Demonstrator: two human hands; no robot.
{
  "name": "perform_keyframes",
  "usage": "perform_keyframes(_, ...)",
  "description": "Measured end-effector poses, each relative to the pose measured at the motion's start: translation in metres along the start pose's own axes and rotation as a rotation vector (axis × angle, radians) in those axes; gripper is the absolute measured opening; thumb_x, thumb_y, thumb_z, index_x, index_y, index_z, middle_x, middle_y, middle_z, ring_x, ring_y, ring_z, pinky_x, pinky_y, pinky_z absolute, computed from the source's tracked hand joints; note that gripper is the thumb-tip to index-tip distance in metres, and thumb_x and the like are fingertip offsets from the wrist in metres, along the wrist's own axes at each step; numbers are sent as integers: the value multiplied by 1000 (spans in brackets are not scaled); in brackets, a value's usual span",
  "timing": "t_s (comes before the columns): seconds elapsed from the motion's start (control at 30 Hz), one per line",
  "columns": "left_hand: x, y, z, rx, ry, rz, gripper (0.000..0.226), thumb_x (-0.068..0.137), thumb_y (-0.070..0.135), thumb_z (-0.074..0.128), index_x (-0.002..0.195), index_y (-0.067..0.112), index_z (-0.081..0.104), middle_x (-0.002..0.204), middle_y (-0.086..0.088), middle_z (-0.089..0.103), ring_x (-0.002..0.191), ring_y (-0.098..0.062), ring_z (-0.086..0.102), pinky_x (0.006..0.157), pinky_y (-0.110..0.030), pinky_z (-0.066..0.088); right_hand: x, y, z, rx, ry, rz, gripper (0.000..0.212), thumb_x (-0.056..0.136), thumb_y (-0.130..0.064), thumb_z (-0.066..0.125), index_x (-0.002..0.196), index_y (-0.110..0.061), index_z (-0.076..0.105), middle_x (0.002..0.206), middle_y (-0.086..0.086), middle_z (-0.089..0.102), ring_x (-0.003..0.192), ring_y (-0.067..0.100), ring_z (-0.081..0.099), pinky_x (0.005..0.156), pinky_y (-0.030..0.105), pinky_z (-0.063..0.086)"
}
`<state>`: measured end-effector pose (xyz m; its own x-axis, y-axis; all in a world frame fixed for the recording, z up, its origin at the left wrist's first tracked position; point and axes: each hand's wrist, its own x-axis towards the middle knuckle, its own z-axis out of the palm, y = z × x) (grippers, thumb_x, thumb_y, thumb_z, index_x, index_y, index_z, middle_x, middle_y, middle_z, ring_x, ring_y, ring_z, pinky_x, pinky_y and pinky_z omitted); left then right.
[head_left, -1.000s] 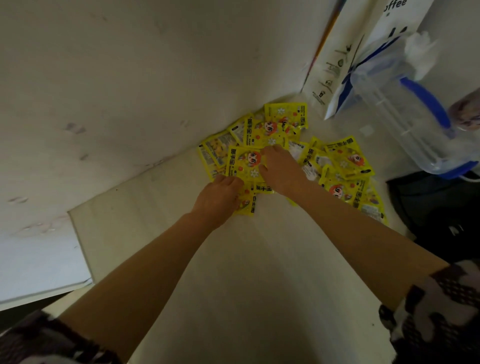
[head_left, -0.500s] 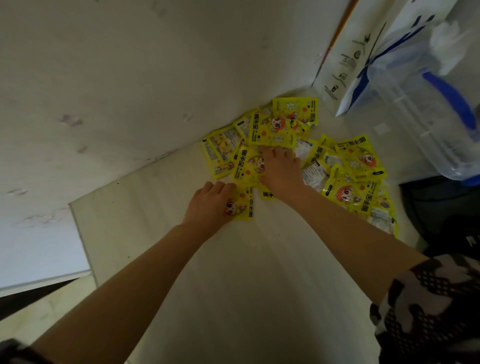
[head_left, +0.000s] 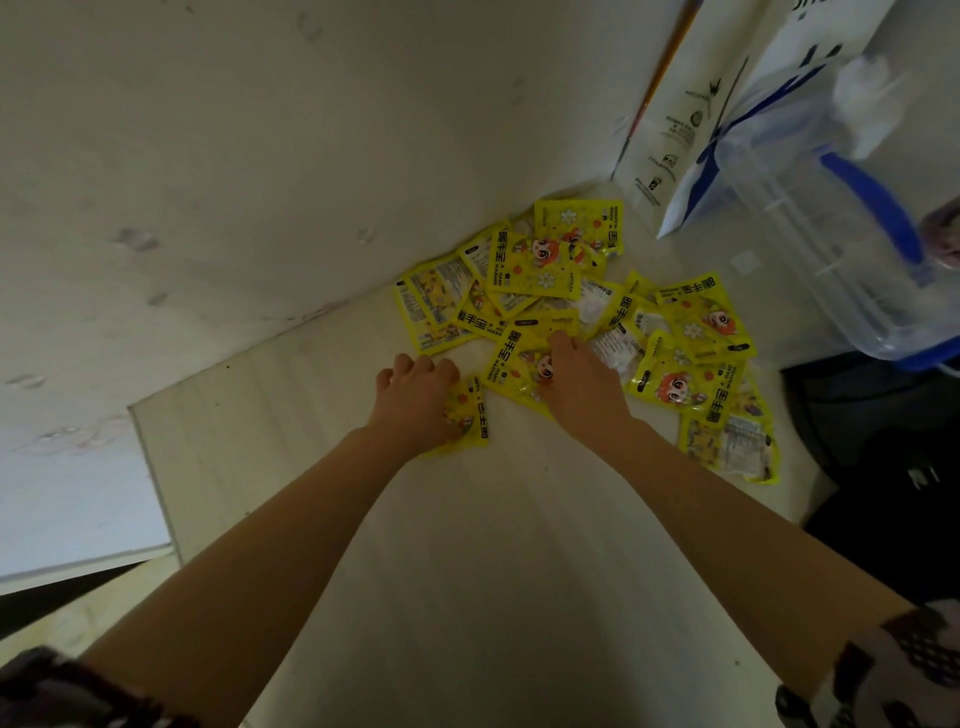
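**Yellow packets: one has slid clear of the heap**

So, compared with a second ago, the left hand (head_left: 421, 395) has come back toward 7 o'clock and brought the loose packet (head_left: 470, 415) with it. That packet was tucked against the pile (head_left: 550, 280) before. Now it lies flat on the table (head_left: 467, 571) on its own, just off the pile's 7 o'clock edge. The right hand (head_left: 582, 384) has barely moved and stays planted on the front packet (head_left: 511, 364) at the pile's near edge.

Fingers next. On the left hand they're bent at the knuckles and bunched close together, and the hand sits over the left part of the loose packet. Honestly can't tell whether the thumb is pinching it or the hand is only pressing down, since that part is hidden. The right hand lies palm down, fingers fairly straight and side by side, pointing to 11 o'clock and pressing the front packet flat.

The pile itself sits around 1 o'clock, right against the wall (head_left: 260, 156). A clear tub (head_left: 831, 260) with a blue handle is at 2 o'clock, with a white paper bag (head_left: 675, 130) behind it.
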<state>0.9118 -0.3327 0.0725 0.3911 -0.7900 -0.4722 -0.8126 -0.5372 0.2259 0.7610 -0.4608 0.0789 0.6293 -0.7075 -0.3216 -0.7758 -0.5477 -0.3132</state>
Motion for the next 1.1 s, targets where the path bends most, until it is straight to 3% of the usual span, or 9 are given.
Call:
perform_keyframes(0.17,0,2,-4,5,-20,-33,68,70,41,75,127,19,44,124,-6,43,117,-28,38,96,-42,33,-14,8,-1,165,21,87,50,89,-26,62,131,-12,39,122,11,58,109,32,59,77,41,49)
perform_keyframes(0.3,3,4,-9,-85,-92,-52,62,75,40,73,126,21,42,110,-8,59,101,-29,58,85,-39,45,-19,13,-4,317,30,210,42,88,-26,64,120,-10,43,114,12,60,104,34,61,78,44,52)
perform_keyframes(0.47,27,14,-44,-339,18,-58,54,76,34,73,123,21,49,117,-3,63,94,-29,65,82,-44,55,-14,21,-6,441,44,320,40,88,-25,64,117,-7,43,115,13,60,106,34,59,77,43,49)
perform_keyframes(0.57,52,27,-67,-411,90,12,45,81,26,70,120,13,53,117,-6,62,101,-32,63,84,-46,53,-9,20,-7,456,52,355,38,89,-27,63,114,-6,43,113,15,60,105,35,59,75,42,49)
perform_keyframes(0.7,91,46,-86,-244,152,110,53,88,23,63,134,5,45,132,-17,54,121,-35,51,95,-36,41,-1,15,-6,443,12,374,37,92,-24,58,120,-3,43,116,18,60,109,36,58,76,38,46)
perform_keyframes(0.83,122,61,-91,-288,137,185,59,85,19,64,140,13,42,129,-14,58,118,-32,54,98,-38,44,7,8,-3,242,-13,342,51,93,-29,53,132,0,39,130,18,46,118,37,47,93,39,41)
perform_keyframes(0.97,146,72,-90,-210,132,231,48,79,28,65,121,8,53,117,-16,58,111,-36,53,93,-46,47,9,3,2,188,10,374,54,91,-30,55,133,0,39,130,20,40,117,38,44,95,41,42)
perform_keyframes(1.1,155,81,-91,-21,133,245,43,85,27,65,117,3,50,128,-17,47,121,-35,38,93,-43,42,11,-5,8,224,29,419,48,89,-28,59,127,-4,41,126,20,39,115,42,47,88,44,51)
